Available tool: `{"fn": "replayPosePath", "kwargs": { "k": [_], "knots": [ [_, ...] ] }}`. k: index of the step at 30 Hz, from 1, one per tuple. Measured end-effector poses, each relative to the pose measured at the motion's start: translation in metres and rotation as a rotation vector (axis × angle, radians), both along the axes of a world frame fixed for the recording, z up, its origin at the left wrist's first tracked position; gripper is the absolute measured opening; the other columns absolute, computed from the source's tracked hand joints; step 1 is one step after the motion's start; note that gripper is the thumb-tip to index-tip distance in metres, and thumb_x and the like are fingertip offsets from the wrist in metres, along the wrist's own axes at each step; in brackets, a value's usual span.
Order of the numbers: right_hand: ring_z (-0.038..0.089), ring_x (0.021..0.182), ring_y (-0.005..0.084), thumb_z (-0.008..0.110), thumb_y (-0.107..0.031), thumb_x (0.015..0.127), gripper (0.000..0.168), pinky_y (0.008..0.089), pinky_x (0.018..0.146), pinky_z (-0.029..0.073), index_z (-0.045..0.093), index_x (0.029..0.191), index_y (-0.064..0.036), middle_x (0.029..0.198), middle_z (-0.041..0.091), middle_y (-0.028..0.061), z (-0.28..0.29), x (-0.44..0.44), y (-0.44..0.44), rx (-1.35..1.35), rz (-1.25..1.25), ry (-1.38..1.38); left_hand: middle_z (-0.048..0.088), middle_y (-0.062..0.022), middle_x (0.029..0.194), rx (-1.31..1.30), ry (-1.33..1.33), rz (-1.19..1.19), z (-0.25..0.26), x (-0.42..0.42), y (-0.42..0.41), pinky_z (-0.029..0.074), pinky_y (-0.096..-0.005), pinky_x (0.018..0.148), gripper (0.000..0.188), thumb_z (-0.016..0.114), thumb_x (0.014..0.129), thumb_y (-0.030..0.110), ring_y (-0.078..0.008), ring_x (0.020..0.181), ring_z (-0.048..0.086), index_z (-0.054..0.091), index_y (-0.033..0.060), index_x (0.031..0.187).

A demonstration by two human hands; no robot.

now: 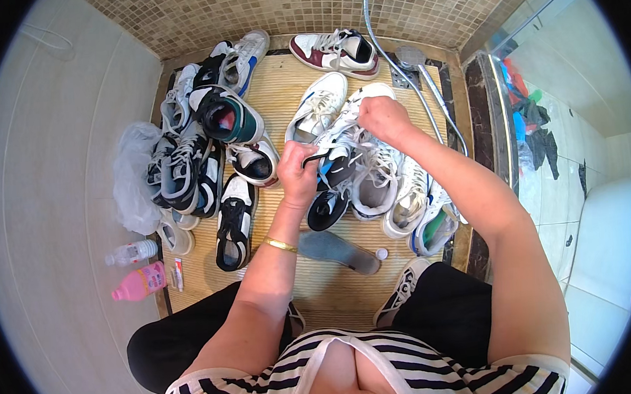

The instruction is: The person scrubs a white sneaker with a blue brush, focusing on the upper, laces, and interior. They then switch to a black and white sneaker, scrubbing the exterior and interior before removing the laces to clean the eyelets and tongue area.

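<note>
A white sneaker with blue and black parts (339,140) is between my two hands, above other shoes. My left hand (298,171) is closed on its black-edged collar or tongue. At its upper right, my right hand (384,118) is bent into a fist by the laces and toe; what its fingers grip is hidden. Just behind lies a white sneaker (322,97). Below and to the right stand a grey-lined white sneaker (375,184), a cream-white sneaker (409,196) and a sneaker with a green insole (435,224). A blue-grey insole (335,250) lies on the ribbed floor.
Several sneakers (184,167) are heaped at the left beside a clear plastic bag (136,176). A pink bottle (140,281), a clear bottle (132,254) and a tube (179,274) lie near the left wall. A shower head (410,56) with its hose rests at the back right.
</note>
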State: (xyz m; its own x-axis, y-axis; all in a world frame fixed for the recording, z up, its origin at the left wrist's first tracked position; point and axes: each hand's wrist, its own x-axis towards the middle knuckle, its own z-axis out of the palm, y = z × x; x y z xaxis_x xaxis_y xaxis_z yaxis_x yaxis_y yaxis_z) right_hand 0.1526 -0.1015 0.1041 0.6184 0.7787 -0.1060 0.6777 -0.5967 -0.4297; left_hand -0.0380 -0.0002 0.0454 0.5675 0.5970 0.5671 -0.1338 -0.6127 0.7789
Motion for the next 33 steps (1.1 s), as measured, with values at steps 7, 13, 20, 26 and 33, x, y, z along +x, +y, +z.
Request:
{"fn": "replayPosePath", "kwargs": {
  "k": [7, 13, 20, 26, 33],
  "knots": [
    [0.061, 0.073, 0.0232, 0.050, -0.003, 0.075, 0.016, 0.0365, 0.066, 0.051, 0.065, 0.070, -0.007, 0.083, 0.064, 0.0099, -0.001, -0.019, 0.006, 0.239, 0.164, 0.533, 0.054, -0.0072, 0.074, -0.150, 0.088, 0.070, 0.002, 0.002, -0.001, 0.046, -0.0279, 0.064, 0.019, 0.064, 0.067, -0.010, -0.0207, 0.070, 0.057, 0.059, 0.0021, 0.080],
    [0.060, 0.082, 0.0255, 0.056, -0.012, 0.081, 0.015, 0.0370, 0.070, 0.052, 0.063, 0.087, -0.001, 0.086, 0.062, 0.0122, 0.005, 0.015, -0.015, 0.382, -0.094, 0.502, 0.060, -0.0004, 0.079, -0.663, 0.037, 0.048, -0.003, 0.006, 0.026, 0.044, -0.0199, 0.067, 0.017, 0.061, 0.075, -0.009, -0.0059, 0.070, 0.053, 0.057, 0.0007, 0.089],
    [0.061, 0.087, 0.0275, 0.066, -0.037, 0.075, 0.033, 0.0388, 0.072, 0.050, 0.067, 0.084, -0.005, 0.089, 0.063, 0.0112, 0.041, -0.052, -0.001, -0.019, 0.290, -0.292, 0.056, -0.0047, 0.082, -0.293, 0.212, 0.156, 0.011, 0.020, 0.013, 0.045, -0.0249, 0.067, 0.019, 0.067, 0.070, -0.004, -0.0135, 0.072, 0.056, 0.060, 0.0021, 0.087],
    [0.061, 0.080, 0.0251, 0.059, -0.016, 0.071, 0.011, 0.0383, 0.068, 0.050, 0.065, 0.073, -0.006, 0.079, 0.063, 0.0084, 0.012, -0.048, 0.003, -0.046, 0.482, -0.483, 0.055, -0.0107, 0.083, 0.145, 0.398, 0.092, 0.034, 0.024, -0.001, 0.046, -0.0353, 0.068, 0.026, 0.072, 0.072, 0.009, -0.0289, 0.080, 0.057, 0.064, 0.0063, 0.097],
    [0.063, 0.064, 0.0287, 0.059, -0.027, 0.071, 0.023, 0.0391, 0.057, 0.050, 0.066, 0.064, -0.006, 0.069, 0.064, 0.0143, 0.013, 0.024, -0.001, 0.179, 0.177, -0.079, 0.055, -0.0123, 0.081, 0.178, 0.376, -0.007, 0.035, 0.017, 0.017, 0.046, -0.0376, 0.068, 0.026, 0.071, 0.073, 0.009, -0.0318, 0.079, 0.057, 0.064, 0.0053, 0.097]
  ]
}}
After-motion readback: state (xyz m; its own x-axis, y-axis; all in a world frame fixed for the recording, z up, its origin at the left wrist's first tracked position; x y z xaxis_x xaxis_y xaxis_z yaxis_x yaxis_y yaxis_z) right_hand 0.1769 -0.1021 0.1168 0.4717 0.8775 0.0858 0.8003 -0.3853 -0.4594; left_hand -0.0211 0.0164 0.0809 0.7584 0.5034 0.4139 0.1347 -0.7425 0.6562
